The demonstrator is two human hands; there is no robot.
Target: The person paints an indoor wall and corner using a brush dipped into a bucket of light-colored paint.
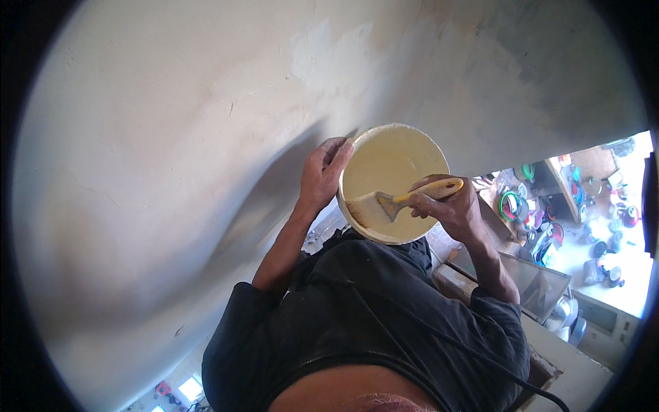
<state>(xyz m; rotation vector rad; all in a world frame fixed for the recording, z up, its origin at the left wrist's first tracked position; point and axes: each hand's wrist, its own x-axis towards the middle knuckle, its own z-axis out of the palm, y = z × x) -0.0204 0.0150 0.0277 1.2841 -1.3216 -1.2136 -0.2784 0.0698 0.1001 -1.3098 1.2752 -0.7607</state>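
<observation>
A round cream-coloured bucket (pixel 429 145) is tilted in front of my chest, its open top facing me. My left hand (pixel 324 173) grips the bucket's left rim, thumb on the near side. In my right hand (pixel 449 208) is a flat paintbrush (pixel 389 204) with a yellow handle, held over the bucket's mouth. The brush's bristles point left and lie close to the inner left wall; whether they touch it I cannot tell. Pale yellowish stuff, which looks like paint, coats the inside. How much the bucket holds is hard to make out.
A plastered wall (pixel 158 137) with patches and small cracks rises ahead and to the left. Far below on the right are shelves (pixel 563 185), a pile of kitchen things (pixel 525 206) and a pale stove-like appliance (pixel 604 319). A dark cable (pixel 508 376) runs across my shirt.
</observation>
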